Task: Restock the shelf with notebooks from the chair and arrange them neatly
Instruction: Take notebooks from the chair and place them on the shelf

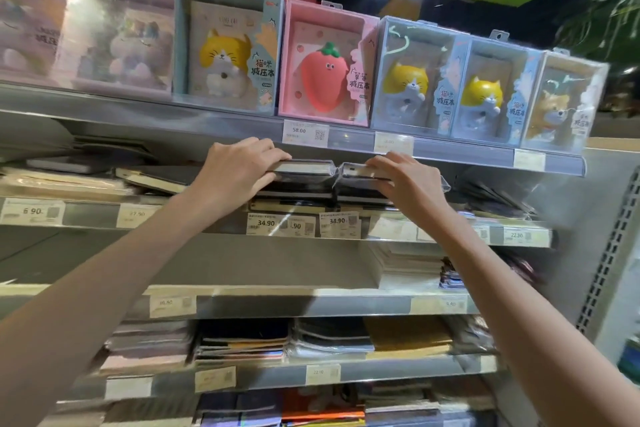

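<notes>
Notebooks lie in dark stacks on the second shelf [214, 215] from the top, and both hands are up at that shelf, each on the top of a stack. The left hand [235, 170] grips the left notebook [301, 168], a dark one wrapped in clear plastic; its fingers [266, 149] curl over the top cover and the thumb sits below at the near edge. Just to the right of those fingers, almost touching the first book, lies the right notebook [356, 172], also in plastic, and the right hand [408, 180] holds it with bent fingers laid over its top and the thumb under its front edge. Under both hands more dark notebooks are piled flat, and below the piles the shelf edge carries price tags [280, 224] reading 34.90. To the left of the left hand other books [152, 178] lie loosely, one tilted with its pale page edge showing. Right of the right hand a blurred heap of dark wrapped books [491, 194] rests on the same shelf. Above the fingers, on the top shelf, stand boxed notebooks with soft figures on the covers: a cat box [225, 48], a pink strawberry box [325, 66] and further cat boxes [446, 83] to the right. Below the arms, lower shelves hold flat stacks [287, 340] in grey, dark blue and tan
</notes>
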A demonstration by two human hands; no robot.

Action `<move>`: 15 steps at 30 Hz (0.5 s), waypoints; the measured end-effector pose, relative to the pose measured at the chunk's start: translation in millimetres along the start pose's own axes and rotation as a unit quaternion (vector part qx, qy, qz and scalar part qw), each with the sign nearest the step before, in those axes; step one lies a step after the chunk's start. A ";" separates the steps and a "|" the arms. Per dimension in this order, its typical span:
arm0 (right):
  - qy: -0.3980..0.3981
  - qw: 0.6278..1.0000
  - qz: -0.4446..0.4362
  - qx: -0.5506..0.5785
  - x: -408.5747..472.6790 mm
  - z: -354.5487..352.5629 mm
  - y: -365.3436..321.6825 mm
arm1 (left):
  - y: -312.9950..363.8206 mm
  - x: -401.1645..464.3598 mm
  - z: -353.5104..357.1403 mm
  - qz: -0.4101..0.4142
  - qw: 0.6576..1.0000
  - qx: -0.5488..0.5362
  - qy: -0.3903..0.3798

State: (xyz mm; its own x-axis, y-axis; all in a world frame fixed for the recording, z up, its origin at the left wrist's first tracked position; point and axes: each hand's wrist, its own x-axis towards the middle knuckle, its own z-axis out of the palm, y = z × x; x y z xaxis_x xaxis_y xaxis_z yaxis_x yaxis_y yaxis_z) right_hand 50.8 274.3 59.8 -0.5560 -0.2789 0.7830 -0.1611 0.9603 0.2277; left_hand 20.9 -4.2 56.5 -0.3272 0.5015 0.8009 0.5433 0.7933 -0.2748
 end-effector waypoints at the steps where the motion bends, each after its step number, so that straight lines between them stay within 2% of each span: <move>1: -0.001 1.000 -0.002 0.000 -2.1 -7.8 -4.1 | 1.1 -2.2 -6.9 0.000 1.000 0.000 0.003; 10: -0.032 0.999 0.015 0.006 -29.7 -72.2 -42.6 | 7.3 -14.8 -72.3 0.007 0.999 -0.034 -0.028; 15: -0.101 0.994 0.035 0.008 -65.1 -76.4 -64.8 | 21.0 -53.7 -71.4 0.003 0.992 -0.094 -0.083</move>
State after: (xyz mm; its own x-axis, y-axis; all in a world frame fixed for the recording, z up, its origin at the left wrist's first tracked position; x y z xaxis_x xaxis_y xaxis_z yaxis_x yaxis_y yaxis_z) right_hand 159.8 230.2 38.3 -0.7181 -0.2073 0.6643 -0.1280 0.9777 0.1668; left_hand 105.1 -39.2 45.7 -0.4386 0.5682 0.6962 0.6744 0.7202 -0.1630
